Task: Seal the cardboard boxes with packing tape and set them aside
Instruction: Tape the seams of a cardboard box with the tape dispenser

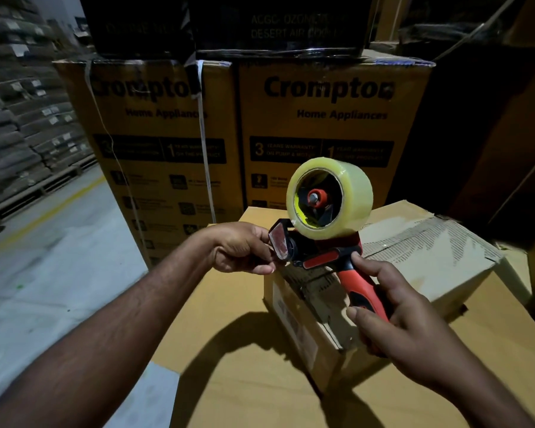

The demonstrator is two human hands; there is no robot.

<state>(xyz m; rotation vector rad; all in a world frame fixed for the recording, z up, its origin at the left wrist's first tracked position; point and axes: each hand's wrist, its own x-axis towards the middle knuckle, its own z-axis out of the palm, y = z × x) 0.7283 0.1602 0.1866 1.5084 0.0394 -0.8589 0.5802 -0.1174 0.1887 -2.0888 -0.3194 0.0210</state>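
Tape dispenser (pixel 318 251), clear roll (pixel 354 193) mounted, held above small cardboard box (pixel 430 261); right hand (pixel 396 313) wrapped round its red handle (pixel 363 293); left hand (pixel 244 248) pinching the front guard (pixel 280 245), possibly the tape end; box atop larger carton (pixel 229 350).

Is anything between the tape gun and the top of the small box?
Nothing visible lies on top of the box. The right hand holds the tape gun above it; the left hand pinches its front end.

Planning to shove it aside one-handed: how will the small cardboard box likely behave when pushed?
The small box probably slides easily, resting on a smooth larger carton. Its top liner looks torn and creased, so it may flex under pressure. Being squat, it seems unlikely to tip.
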